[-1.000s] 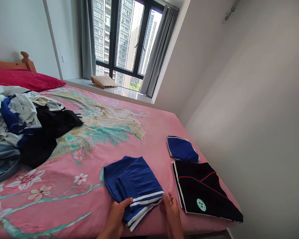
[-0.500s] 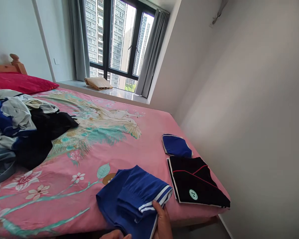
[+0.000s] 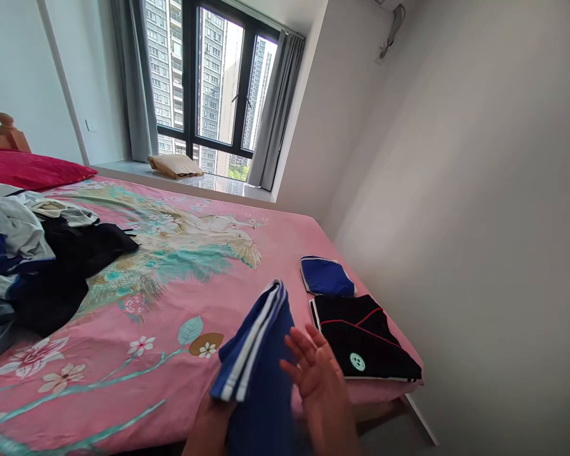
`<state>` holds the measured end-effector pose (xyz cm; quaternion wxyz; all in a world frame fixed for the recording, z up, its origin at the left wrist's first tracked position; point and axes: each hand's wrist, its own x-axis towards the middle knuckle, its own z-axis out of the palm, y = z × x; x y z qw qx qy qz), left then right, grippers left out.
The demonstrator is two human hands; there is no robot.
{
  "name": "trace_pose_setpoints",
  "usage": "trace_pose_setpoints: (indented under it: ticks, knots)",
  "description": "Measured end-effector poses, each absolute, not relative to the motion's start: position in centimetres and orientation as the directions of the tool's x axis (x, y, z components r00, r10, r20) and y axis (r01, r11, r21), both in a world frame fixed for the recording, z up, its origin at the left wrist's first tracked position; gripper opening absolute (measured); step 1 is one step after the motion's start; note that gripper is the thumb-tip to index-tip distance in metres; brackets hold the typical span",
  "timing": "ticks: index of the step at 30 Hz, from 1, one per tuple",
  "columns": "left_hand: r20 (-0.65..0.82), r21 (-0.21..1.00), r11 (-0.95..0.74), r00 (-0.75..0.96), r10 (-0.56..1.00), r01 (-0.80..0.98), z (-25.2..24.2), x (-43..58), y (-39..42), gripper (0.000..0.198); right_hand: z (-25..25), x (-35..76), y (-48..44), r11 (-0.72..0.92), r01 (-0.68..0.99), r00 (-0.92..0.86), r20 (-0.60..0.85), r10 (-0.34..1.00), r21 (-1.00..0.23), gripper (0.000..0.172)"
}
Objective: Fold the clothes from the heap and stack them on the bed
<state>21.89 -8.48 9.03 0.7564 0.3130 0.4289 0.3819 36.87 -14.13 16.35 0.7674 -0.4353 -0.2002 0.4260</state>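
A folded blue garment with two white stripes (image 3: 270, 361) is held up over the near edge of the bed, its striped part tilted upward. My left hand (image 3: 211, 421) grips it from below on the left; the fabric hides most of the fingers. On its right side my right hand (image 3: 320, 386) is open, palm turned toward the cloth and fingers spread, holding nothing. To the right of that hand lies a folded black garment with red lines and a round badge (image 3: 368, 342). Just beyond it rests a folded blue piece of clothing (image 3: 327, 277).
A loose heap of white, blue and black clothes (image 3: 71, 266) covers the bed's left side. The bed has a pink floral sheet (image 3: 180, 392). A red pillow (image 3: 33, 170) lies at the far left. A wall (image 3: 494, 240) stands along the right; a beige folded item (image 3: 175, 166) is on the windowsill.
The blue garment has been lifted off the bed and turned upright, now in my left hand. My right hand has let go of it and opened. The view has shifted slightly.
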Motion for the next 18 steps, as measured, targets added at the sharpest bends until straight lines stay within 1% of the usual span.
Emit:
trace_pose_setpoints:
  ticks: [2,3,4,5,6,7,8,9,11,13,16,18]
  knots:
    - [-0.556,0.645,0.688,0.413,0.721,-0.334,11.3,21.3,-8.4,0.050,16.5,39.6,-14.6,0.296,-0.331,0.673,-0.005,0.739,-0.896,0.060]
    - [-0.626,0.543,0.762,0.435,0.647,-0.353,12.0,21.0,-8.4,0.049,15.7,40.9,-14.7,0.258,-0.271,0.712,-0.012,0.702,-0.927,0.063]
    - [-0.680,0.452,0.811,0.445,0.583,-0.372,12.3,20.7,-8.4,0.048,14.4,41.9,-14.9,0.176,-0.244,0.724,-0.059,0.688,-0.954,0.068]
    - [-0.712,0.398,0.829,0.438,0.549,-0.392,12.2,20.5,-8.5,0.047,12.7,42.6,-15.0,0.058,-0.263,0.702,-0.150,0.696,-0.963,0.074]
    - [-0.723,0.395,0.823,0.414,0.552,-0.407,12.0,20.3,-8.6,0.045,10.6,42.9,-15.3,-0.078,-0.322,0.642,-0.278,0.715,-0.944,0.078]
    - [-0.724,0.417,0.808,0.385,0.572,-0.416,11.5,20.1,-8.7,0.044,8.6,42.9,-15.6,-0.200,-0.398,0.556,-0.409,0.724,-0.895,0.081]
    - [-0.719,0.444,0.792,0.362,0.594,-0.418,11.0,20.0,-8.8,0.044,6.6,42.5,-16.0,-0.278,-0.466,0.457,-0.498,0.737,-0.840,0.082]
    - [-0.709,0.470,0.777,0.345,0.615,-0.418,10.6,20.0,-8.9,0.044,4.8,41.8,-16.4,-0.312,-0.525,0.353,-0.536,0.767,-0.792,0.080]
    - [-0.679,0.517,0.742,0.324,0.659,-0.426,10.0,20.2,-8.9,0.047,2.7,40.4,-17.3,-0.308,-0.608,0.177,-0.503,0.846,-0.732,0.077]
    - [-0.654,0.540,0.718,0.319,0.686,-0.438,9.9,20.6,-8.6,0.052,2.4,39.4,-17.9,-0.304,-0.651,0.067,-0.451,0.890,-0.696,0.074]
    - [-0.631,0.565,0.702,0.322,0.706,-0.432,9.8,21.0,-7.9,0.055,4.4,39.3,-18.1,-0.326,-0.668,0.019,-0.454,0.891,-0.669,0.066]
    - [-0.586,0.623,0.665,0.318,0.746,-0.412,9.3,20.8,-7.3,0.053,6.1,39.9,-17.9,-0.291,-0.671,0.041,-0.425,0.904,-0.682,0.066]
